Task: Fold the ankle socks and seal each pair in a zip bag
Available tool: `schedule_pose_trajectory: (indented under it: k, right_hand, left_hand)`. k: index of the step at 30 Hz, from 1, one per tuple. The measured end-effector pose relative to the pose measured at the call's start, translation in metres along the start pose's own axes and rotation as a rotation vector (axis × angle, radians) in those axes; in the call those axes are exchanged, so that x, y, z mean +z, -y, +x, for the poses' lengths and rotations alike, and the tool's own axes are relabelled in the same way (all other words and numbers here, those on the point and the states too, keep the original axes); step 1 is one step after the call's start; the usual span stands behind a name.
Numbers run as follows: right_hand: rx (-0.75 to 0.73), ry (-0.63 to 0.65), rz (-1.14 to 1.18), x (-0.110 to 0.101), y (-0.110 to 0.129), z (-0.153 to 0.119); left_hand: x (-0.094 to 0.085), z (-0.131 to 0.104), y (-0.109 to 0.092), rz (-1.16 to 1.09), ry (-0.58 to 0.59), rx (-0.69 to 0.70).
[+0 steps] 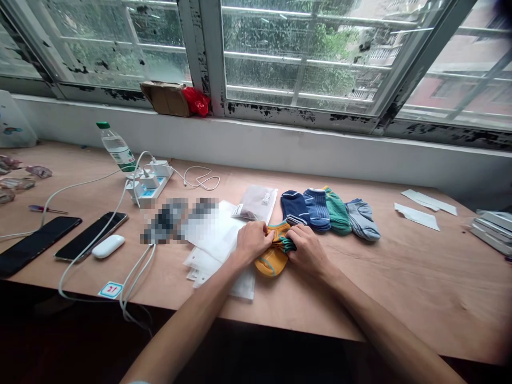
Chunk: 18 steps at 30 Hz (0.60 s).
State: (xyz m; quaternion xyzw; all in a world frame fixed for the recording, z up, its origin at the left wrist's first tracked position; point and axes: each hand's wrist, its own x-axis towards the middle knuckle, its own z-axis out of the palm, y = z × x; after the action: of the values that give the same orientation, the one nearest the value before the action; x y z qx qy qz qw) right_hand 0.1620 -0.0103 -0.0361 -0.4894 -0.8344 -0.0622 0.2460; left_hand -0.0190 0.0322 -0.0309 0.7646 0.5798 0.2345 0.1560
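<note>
Hands grip yellow sock near tabletop's front edge; four folded socks lined up beyond.

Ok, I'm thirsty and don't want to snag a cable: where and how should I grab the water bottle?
I'd grip the bottle round its upper body, just below the green cap, coming from the left. That part rises above the white cables near its base, while the power strip crowds its lower right.
</note>
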Motion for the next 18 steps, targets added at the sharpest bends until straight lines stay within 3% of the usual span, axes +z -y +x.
schedule_pose_trajectory:
  k: [3,10,12,18]
  right_hand:
    - [-0.004,0.006,-0.009,-0.001,0.001,0.001]
    - [0.067,-0.013,0.037,0.002,-0.002,-0.002]
    - [0.085,-0.028,0.052,0.003,-0.002,-0.003]
    - [0.092,-0.007,0.066,0.002,0.0,-0.003]
  left_hand:
    - [0.001,0.001,0.0,-0.08,0.002,0.048]
    - [-0.002,0.002,-0.006,-0.312,-0.038,0.314]
    - [-0.001,0.001,-0.007,-0.284,-0.028,0.289]
    - [-0.006,-0.005,-0.01,-0.054,-0.051,0.034]
